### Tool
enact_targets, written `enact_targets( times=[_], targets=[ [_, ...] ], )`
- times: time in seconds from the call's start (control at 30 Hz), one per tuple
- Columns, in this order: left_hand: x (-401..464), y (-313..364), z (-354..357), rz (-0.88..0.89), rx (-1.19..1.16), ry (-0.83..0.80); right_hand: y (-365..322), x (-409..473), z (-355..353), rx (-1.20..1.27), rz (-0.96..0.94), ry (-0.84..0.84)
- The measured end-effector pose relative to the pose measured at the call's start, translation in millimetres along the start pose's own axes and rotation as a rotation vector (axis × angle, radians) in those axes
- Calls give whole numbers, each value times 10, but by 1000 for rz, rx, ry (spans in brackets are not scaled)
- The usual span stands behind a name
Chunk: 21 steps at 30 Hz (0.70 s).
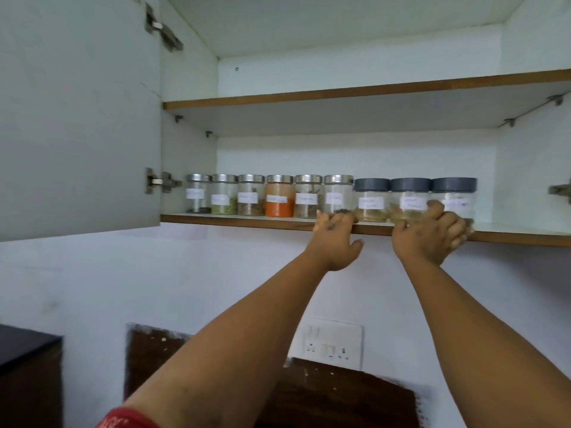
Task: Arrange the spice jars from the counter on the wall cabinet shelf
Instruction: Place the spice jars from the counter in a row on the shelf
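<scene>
Left grip (335, 234) on shelf edge (247, 221); right grip (432, 233) clasps grey-lidded jar (454, 196); labels illegible.

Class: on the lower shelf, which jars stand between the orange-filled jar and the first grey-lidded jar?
In the head view, two silver-lidded jars: one with brown contents and a nearly empty one, between the orange jar and the grey-lidded jar.

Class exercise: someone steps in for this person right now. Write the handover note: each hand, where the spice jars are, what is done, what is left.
Left hand: fingers hooked over the front edge of the lower shelf, holding no jar.
Right hand: at the base of the rightmost grey-lidded jar; whether it grips cannot be told.
Jars: nine in one row on the lower shelf, six steel-lidded jars at left, three grey-lidded at right.
Done: the row is shelved.
Left: settle the last jar; counter not in view.
</scene>
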<state>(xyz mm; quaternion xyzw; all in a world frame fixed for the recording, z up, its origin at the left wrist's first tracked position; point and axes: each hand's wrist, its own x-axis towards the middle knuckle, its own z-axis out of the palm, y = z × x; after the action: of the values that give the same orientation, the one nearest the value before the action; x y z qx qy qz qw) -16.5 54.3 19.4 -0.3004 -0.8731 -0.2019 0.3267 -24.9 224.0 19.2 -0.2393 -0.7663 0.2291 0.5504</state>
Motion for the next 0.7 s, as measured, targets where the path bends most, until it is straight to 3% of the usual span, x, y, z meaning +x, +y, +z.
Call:
enact_targets(
  times=[0.1, 0.33, 0.53, 0.7],
  targets=[
    [-209, -342, -86, 7, -1, 109, -527, -220, 21, 85, -163, 8],
    [-518, -1352, -685, -40, 114, 156, -1587, -878, 187, 120, -506, -53],
    [-587, -2143, -1431, -51, 201, 164, -2257, -1206, 406, 101, -539, -117],
    [-481, -2776, -1916, 18, 450, 192, -2781, -1354, 647, -28, -702, -144]
  ],
)
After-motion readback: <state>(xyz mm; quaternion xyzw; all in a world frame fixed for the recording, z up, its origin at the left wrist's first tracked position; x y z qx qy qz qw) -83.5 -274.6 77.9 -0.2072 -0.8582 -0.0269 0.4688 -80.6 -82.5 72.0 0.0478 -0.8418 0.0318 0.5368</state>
